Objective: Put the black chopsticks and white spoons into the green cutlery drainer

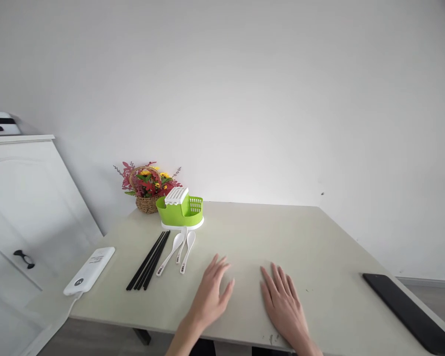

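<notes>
My left hand (212,291) is over the front middle of the table, fingers apart and holding nothing. To its right, my right hand (283,302) lies flat on the tabletop with its fingers stretched out. Nearest to my left hand are three white spoons (187,254), lying bowls away from me and partly overlapping. Left of them, several black chopsticks (148,262) lie side by side at a slant. Behind the spoons stands a green utensil holder (172,216) with a white slotted top and a white base.
A wicker basket of artificial flowers (147,203) stands at the back left of the table (252,227). A white power bank (90,271) with a cable lies at the left edge, a long black object (408,311) at the right. A white cabinet (25,198) stands beyond the left side.
</notes>
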{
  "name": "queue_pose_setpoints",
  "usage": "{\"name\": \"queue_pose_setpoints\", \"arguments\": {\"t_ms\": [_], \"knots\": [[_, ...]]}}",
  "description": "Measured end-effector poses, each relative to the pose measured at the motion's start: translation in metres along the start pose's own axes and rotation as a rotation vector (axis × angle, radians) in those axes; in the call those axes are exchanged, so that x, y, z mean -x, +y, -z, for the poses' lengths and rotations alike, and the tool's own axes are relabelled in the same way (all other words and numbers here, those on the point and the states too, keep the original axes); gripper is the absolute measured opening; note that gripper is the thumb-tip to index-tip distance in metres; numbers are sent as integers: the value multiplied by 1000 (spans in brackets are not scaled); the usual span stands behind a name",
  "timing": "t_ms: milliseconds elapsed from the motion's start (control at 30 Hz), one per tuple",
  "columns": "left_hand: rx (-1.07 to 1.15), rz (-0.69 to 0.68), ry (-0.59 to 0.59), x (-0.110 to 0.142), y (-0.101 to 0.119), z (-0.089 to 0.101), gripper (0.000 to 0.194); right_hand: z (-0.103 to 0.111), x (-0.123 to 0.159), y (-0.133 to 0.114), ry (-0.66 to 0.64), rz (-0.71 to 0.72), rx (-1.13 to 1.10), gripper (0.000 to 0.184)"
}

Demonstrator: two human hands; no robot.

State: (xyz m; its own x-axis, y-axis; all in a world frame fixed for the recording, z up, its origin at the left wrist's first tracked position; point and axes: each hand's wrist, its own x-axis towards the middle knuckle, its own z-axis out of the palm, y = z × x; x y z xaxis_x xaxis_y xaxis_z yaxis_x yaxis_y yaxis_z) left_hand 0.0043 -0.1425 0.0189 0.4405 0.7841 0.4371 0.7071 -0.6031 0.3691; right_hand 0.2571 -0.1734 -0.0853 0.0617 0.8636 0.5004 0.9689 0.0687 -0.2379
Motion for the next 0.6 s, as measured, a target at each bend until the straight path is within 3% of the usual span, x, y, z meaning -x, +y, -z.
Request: {"name": "queue_pose_setpoints", "arguments": {"t_ms": [200,600], "knots": [[-74,92,-53,39,-23,0,45,8,5,-1,-68,-35,-1,59],[-137,71,-54,49,-23,-3,47,23,5,-4,-190,-115,-51,62]]}}
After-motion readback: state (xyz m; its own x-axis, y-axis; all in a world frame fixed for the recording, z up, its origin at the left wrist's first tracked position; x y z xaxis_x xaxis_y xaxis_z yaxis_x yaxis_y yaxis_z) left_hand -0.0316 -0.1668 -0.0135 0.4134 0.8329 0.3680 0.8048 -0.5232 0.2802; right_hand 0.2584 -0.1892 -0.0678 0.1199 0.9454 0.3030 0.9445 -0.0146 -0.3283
